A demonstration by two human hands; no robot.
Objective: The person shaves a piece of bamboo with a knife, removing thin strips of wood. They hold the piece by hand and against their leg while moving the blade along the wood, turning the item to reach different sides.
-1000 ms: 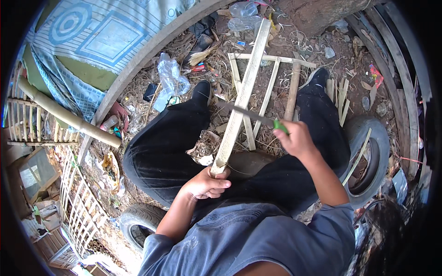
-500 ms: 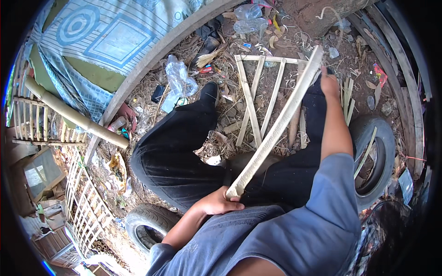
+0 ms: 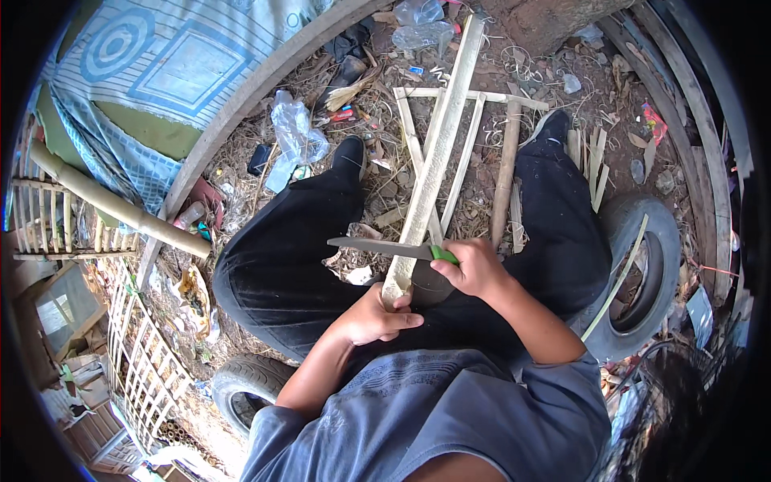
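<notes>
My left hand is closed around the near end of a long pale bamboo slat, close to my waist. The slat slants away between my legs, its far end beyond my feet. In my right hand is a knife, gripped by its green handle, with the blade pointing left. That blade lies across the slat just beyond my left hand; whether it cuts in, I cannot tell. Under the slat, thin bamboo strips form an open frame on the ground, and a round stick lies beside it.
Tyres lie at my right and left. A curved wooden edge borders a blue patterned cloth. A thick bamboo pole and a bamboo lattice are at the left. Plastic bottles, a clear bag and shavings litter the ground.
My right hand has come back from the slat's far part toward my lap, and the knife now shows across the near end. The slat's far end has swung left.
</notes>
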